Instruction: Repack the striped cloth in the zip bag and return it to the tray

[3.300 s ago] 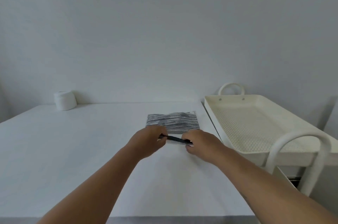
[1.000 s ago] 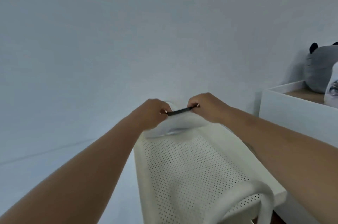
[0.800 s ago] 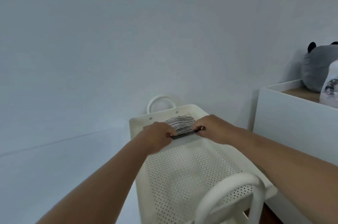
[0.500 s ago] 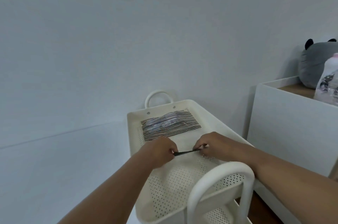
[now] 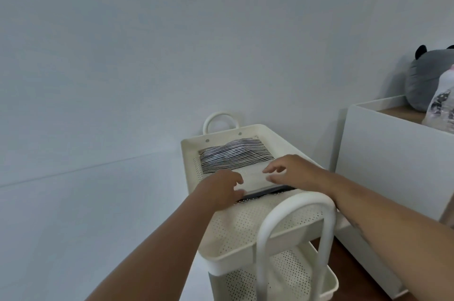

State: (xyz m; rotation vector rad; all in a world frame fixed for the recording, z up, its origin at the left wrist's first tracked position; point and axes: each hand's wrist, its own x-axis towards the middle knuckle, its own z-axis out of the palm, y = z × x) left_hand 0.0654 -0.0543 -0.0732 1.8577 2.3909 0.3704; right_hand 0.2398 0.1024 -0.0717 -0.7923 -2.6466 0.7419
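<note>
The zip bag (image 5: 253, 179) lies flat in the far half of the cream perforated tray (image 5: 248, 224), its dark zip strip toward me. The black-and-white striped cloth (image 5: 233, 154) shows through the bag at its far end. My left hand (image 5: 221, 190) hovers at the bag's near left corner, fingers spread, holding nothing. My right hand (image 5: 292, 173) is over the bag's right side, fingers apart, also holding nothing. Whether the fingertips touch the bag I cannot tell.
The tray tops a cart with a white loop handle (image 5: 294, 234) near me, another handle (image 5: 221, 121) at the far end and a lower shelf (image 5: 294, 278). A white table (image 5: 73, 202) lies left. A white cabinet (image 5: 393, 165) right carries a grey plush toy (image 5: 430, 79).
The bag was carried from the table over to the tray and laid down in it. Both hands have let go of the zip strip and their fingers have spread.
</note>
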